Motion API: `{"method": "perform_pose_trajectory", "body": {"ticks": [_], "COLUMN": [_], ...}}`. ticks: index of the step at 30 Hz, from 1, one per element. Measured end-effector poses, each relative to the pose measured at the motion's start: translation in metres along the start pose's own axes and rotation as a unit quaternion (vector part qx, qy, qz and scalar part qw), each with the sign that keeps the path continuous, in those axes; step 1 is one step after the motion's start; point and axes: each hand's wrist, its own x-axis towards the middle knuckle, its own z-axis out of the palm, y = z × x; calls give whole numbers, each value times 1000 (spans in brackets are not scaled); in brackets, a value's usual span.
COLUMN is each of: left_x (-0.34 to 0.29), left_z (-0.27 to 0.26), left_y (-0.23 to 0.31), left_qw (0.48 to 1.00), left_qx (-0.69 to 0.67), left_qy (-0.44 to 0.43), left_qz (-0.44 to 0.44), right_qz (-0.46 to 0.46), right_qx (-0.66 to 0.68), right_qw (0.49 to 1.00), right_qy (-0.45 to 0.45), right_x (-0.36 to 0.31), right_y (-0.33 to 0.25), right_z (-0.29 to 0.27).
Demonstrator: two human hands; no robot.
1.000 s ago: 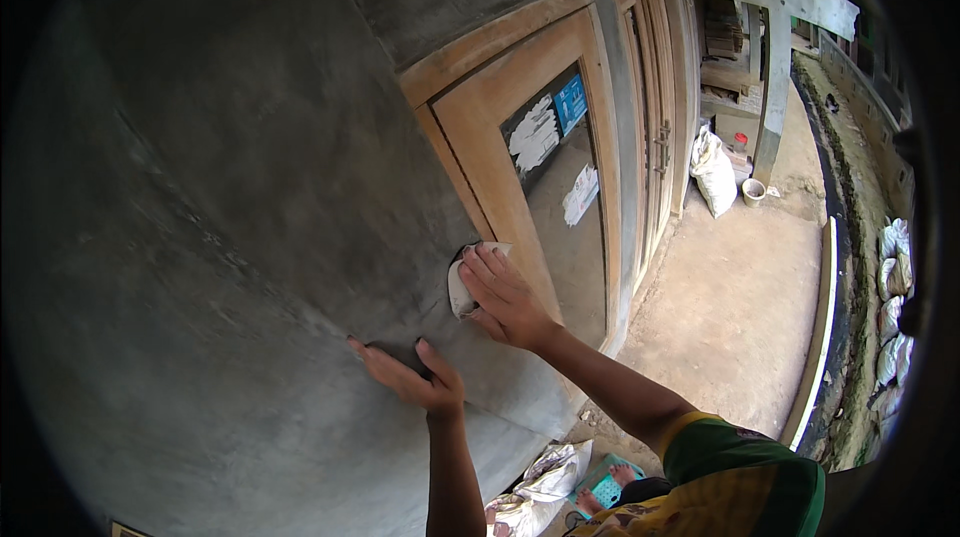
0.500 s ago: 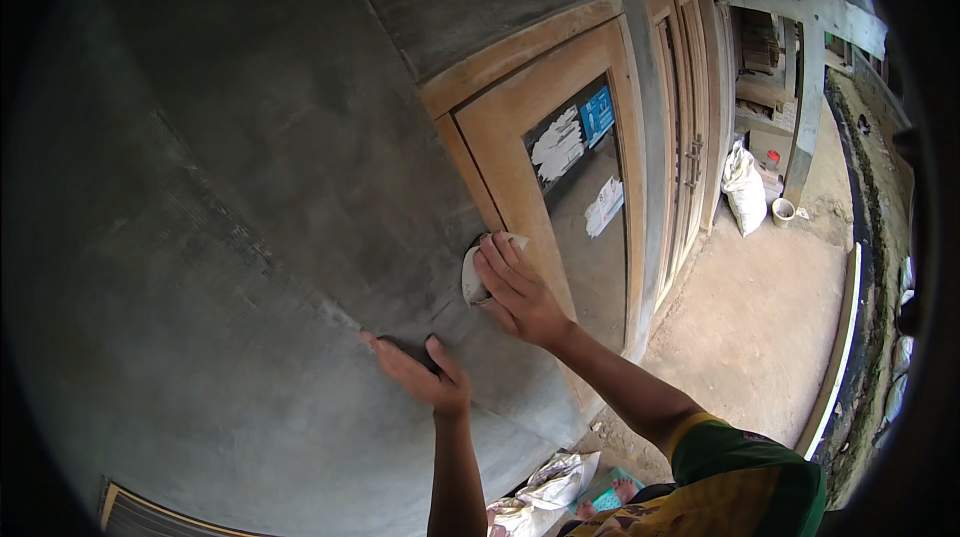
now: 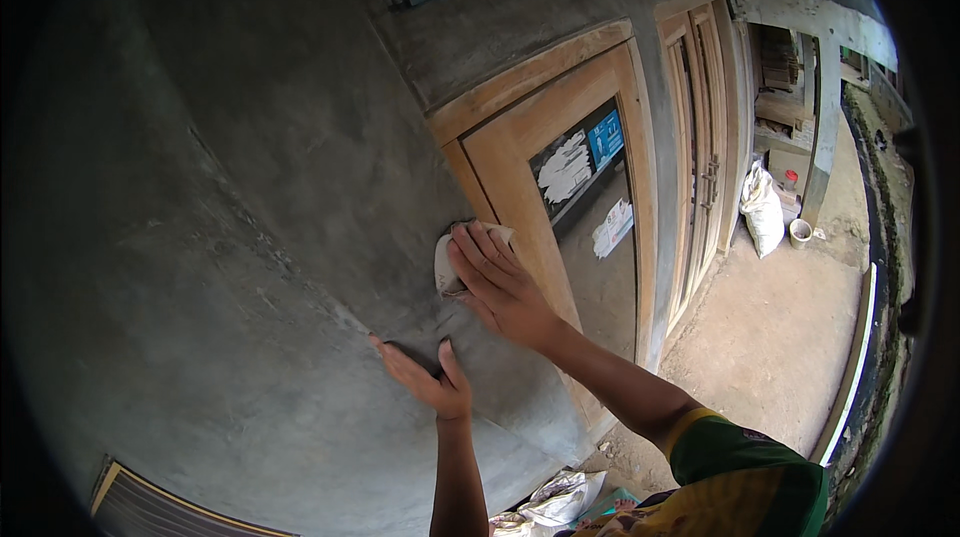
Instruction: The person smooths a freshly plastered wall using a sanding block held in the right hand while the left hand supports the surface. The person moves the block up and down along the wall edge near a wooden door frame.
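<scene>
My right hand [image 3: 497, 280] presses a pale, bent sheet of sandpaper [image 3: 446, 262] against the grey plastered wall [image 3: 300, 177], just left of a wooden window frame [image 3: 472, 182]. Fingers lie over the sheet, and part of it curls out on both sides. Lower and to the left, my left hand [image 3: 425, 382] rests with its edge along the wall, fingers stretched and thumb apart, holding nothing. A rough, lighter seam [image 3: 265, 242] runs down the wall toward its fingertips.
The glass pane [image 3: 590, 197] carries torn white paper and a blue sticker. Farther right stand wooden double doors [image 3: 700, 137], a white sack [image 3: 762, 212] and a small bucket [image 3: 800, 233]. White sacks [image 3: 562, 497] lie low by the wall. A dark slatted panel [image 3: 165, 507] sits at lower left.
My right hand and the sandpaper have slid left and up along the wall, away from the window frame. The left hand stays nearly in place. The view has tilted slightly.
</scene>
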Motion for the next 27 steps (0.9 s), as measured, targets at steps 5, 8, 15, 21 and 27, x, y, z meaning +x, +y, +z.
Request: {"method": "perform_pose_trajectory", "body": {"ticks": [5,8,15,21,27], "left_x": [-2,-2,-3,1,-1], "left_z": [0,1,2,2,3], "left_y": [-1,-2,1,2,4], "left_qw": [1000,1000,1000,1000,1000], "left_qx": [5,12,18,12,5], "left_qy": [-1,0,2,4,5], "left_qz": [-8,-13,-6,5,-8], "right_qz": [-26,-38,-58,-74,-97], "right_qx": [44,22,2,16,5], "right_qw": [997,998,998,994,992], "right_qy": [50,50,20,82,76], "right_x": [16,28,54,63,100], "right_y": [-5,-8,1,0,0], "right_z": [-12,-21,-12,-28,-37]}}
